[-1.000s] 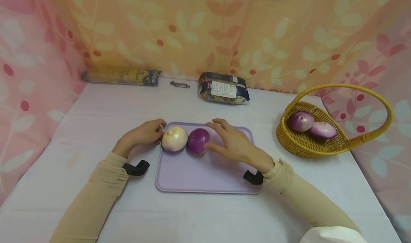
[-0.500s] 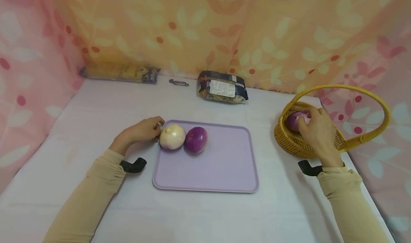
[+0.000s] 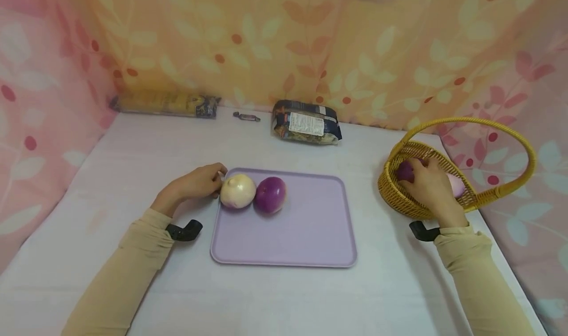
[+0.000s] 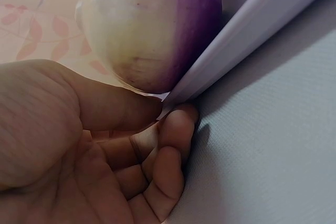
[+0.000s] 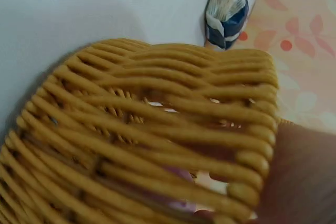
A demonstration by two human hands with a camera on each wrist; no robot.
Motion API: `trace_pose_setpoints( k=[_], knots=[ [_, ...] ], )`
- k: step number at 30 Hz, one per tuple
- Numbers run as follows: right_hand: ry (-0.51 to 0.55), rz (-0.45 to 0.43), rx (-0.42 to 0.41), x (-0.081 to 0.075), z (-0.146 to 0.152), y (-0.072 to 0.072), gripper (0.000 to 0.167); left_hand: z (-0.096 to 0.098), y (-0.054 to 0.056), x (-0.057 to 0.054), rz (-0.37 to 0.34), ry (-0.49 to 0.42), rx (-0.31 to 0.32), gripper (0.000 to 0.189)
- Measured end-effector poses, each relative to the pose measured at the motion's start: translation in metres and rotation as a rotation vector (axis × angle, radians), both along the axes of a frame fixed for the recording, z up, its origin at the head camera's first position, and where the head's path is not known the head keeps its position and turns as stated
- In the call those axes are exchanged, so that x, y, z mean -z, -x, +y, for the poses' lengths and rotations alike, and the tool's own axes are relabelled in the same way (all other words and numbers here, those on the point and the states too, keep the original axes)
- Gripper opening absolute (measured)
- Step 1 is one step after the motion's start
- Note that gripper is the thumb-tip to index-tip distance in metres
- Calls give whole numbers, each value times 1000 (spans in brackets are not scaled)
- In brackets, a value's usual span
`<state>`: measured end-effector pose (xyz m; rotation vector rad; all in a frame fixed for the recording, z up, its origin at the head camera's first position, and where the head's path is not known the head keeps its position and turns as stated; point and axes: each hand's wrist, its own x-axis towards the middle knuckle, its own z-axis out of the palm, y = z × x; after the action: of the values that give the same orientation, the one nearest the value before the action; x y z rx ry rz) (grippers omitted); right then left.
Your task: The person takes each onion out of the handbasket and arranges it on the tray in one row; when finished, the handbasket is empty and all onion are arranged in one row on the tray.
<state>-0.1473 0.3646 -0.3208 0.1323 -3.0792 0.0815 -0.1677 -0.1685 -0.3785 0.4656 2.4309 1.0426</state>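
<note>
The left grip (image 3: 197, 182) pinched the left edge of the tray (image 3: 306, 227), on which a white turnip (image 3: 238, 191) and a purple turnip (image 3: 270, 195) stood side by side. The right grip (image 3: 429, 185) was inside the basket (image 3: 397, 202), grasping a dark turnip (image 3: 405, 170), and a pale turnip (image 3: 457, 184) lay there too, partly hidden.

The tray (image 3: 306, 227) is smooth, low-sheen, plastic-looking. The pale bulb (image 3: 237, 191) and purple bulb (image 3: 270, 195) have smooth, glossy skin. The basket (image 3: 399, 203) is woven of slightly glossy, wicker-like strands. The table covering (image 4: 268, 124) is matt, finely textured cloth. Backdrop (image 3: 266, 35) and sleeves (image 3: 126, 262) are matt cloth. The packet (image 3: 330, 129) is shiny, plastic-looking film; its label (image 3: 306, 124) is paper-like.
</note>
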Motion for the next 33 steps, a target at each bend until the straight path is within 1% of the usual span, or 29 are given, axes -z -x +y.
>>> trace_pose_setpoints(
  k=[3,6,8,12,15,17,19,21,24,25,27,29,31,33],
  knots=[
    [2,14,57,-1,2,-4,60,0,0,-1,-9,-1,-2,39],
    [20,-13,128,-1,7,-8,59,0,0,-1,-16,-1,-1,40],
    [28,-22,157,-1,11,-10,61,0,0,-1,-13,0,2,39],
    [39,-26,170,2,15,-12,70,1,0,0,-11,-3,2,39],
    [44,-62,169,2,16,-12,78,1,0,1,-17,-8,3,39],
    [50,-69,166,1,17,-14,80,1,0,2,-24,-12,4,40],
    [62,-45,176,-1,16,-17,79,1,-1,2,-25,-16,6,40],
    [96,20,191,-6,13,-20,78,2,-1,2,-23,-15,11,40],
    [185,126,213,-20,4,-24,80,3,-2,-2,-15,-11,10,39],
    [217,154,204,-26,-1,-24,80,3,-2,-3,-13,-10,10,39],
    [283,170,173,-37,-15,-26,79,2,-2,-6,-11,-5,7,39],
    [326,170,111,-44,-32,-28,74,2,-2,-7,-14,-4,3,39],
    [330,142,30,-46,-52,-29,68,2,-2,-7,-16,-2,3,40],
    [308,85,-42,-43,-71,-30,63,2,-2,-6,-19,1,-1,40]
  ],
)
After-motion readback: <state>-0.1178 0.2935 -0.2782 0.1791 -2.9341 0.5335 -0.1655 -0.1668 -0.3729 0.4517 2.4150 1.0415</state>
